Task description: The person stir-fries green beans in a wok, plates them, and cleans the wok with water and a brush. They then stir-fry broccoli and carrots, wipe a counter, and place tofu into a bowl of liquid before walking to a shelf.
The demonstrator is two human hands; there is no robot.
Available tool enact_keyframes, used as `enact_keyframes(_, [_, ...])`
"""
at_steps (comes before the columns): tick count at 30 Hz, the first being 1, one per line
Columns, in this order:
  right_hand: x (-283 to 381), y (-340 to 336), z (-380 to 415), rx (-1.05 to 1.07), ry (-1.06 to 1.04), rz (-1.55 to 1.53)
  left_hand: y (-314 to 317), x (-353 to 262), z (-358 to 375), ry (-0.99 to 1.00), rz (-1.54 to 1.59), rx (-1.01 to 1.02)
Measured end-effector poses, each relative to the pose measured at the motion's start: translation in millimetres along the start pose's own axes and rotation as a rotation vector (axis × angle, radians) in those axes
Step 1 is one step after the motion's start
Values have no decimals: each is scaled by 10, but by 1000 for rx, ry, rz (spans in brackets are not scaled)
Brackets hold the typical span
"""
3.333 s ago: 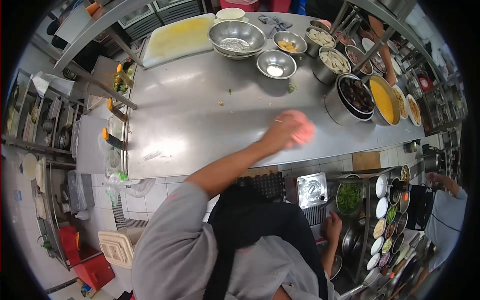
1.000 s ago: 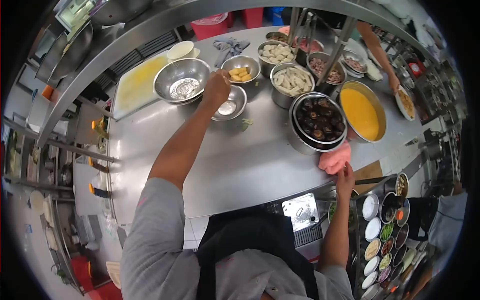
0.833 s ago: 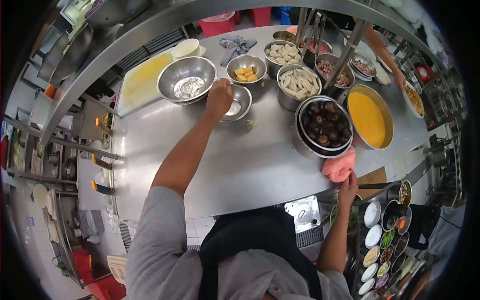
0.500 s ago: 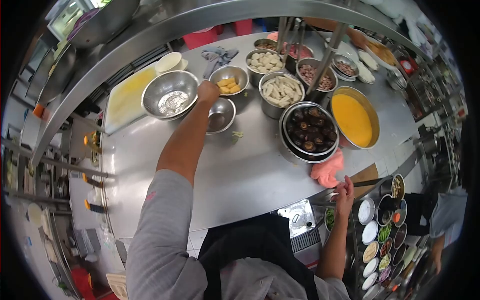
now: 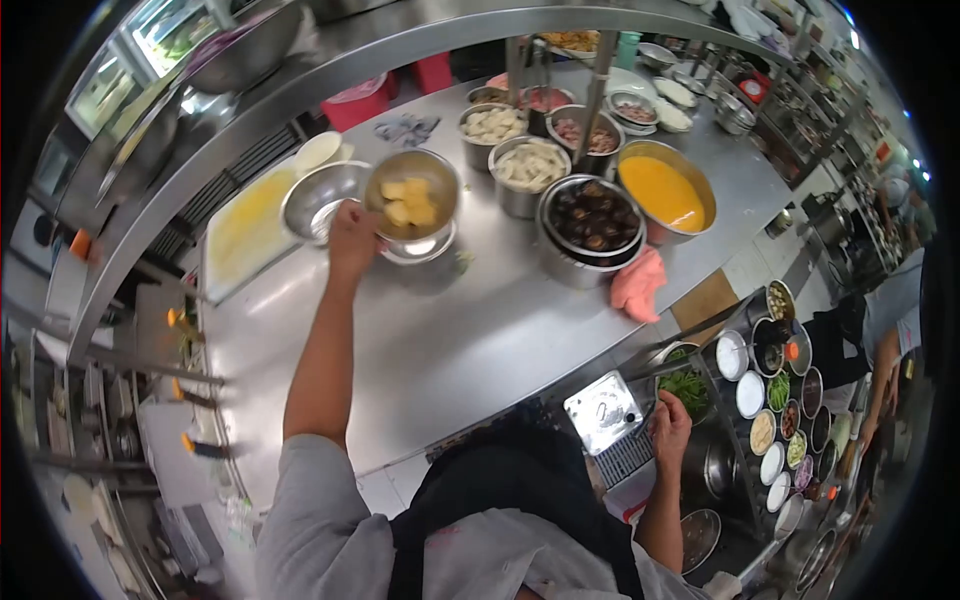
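Note:
My left hand [image 5: 352, 236] grips the rim of a steel bowl [image 5: 450, 190] that holds yellow chunks [image 5: 408, 202]. The bowl is lifted above the steel table, over a smaller steel bowl [image 5: 420, 250] that it partly hides. Just behind my left hand stands a larger, shiny steel bowl [image 5: 318, 192]. My right hand [image 5: 671, 425] hangs past the table's front edge, near a container of green vegetables [image 5: 684, 388], its fingers curled; whether they hold anything is too small to tell.
On the steel table [image 5: 450, 340] stand pots of pale pieces [image 5: 530, 165], dark round items [image 5: 597, 216] and yellow liquid [image 5: 662, 194], beside a pink cloth [image 5: 638, 284]. A steel shelf rail [image 5: 400, 42] crosses above. Several ingredient tubs [image 5: 750, 394] and a person's arm [image 5: 884, 385] are at right.
My left hand has raised the bowl of yellow chunks off the table and brought it nearer. My right hand has moved down, away from the pink cloth. The view has shifted.

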State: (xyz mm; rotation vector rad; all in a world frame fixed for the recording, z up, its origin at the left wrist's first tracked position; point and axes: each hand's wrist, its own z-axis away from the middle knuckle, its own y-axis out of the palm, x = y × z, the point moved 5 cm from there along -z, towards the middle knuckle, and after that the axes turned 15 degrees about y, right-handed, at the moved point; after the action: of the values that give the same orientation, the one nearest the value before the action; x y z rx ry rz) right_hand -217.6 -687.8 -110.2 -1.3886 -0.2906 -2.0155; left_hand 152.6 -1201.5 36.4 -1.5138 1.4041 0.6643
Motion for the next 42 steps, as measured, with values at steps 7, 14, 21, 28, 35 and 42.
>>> enact_keyframes(7, [560,1194,1354,256,-174,221,530,-493,1952,-271,240,555])
enact_keyframes(14, [91,787,1980,-53,-452,513,1352,-943,3274,-332,489,813])
enact_keyframes(21, [-446,-446,2420,-454,-392,324,2109,-1800,4029,-293,620,1096])
enact_keyframes(28, [-1165,-2531,3461,-906,-173,28,2859,-1489,4948,-154,461,1317])
enact_keyframes(35, [-1969,-4864,4356,-1400,-124,-165,3030,-496,5966,-508,262,1462])
enact_keyframes(42, [-3038,-6606,4460,-1223,-183,-1075,2500,893,6075,-523,88,1630])
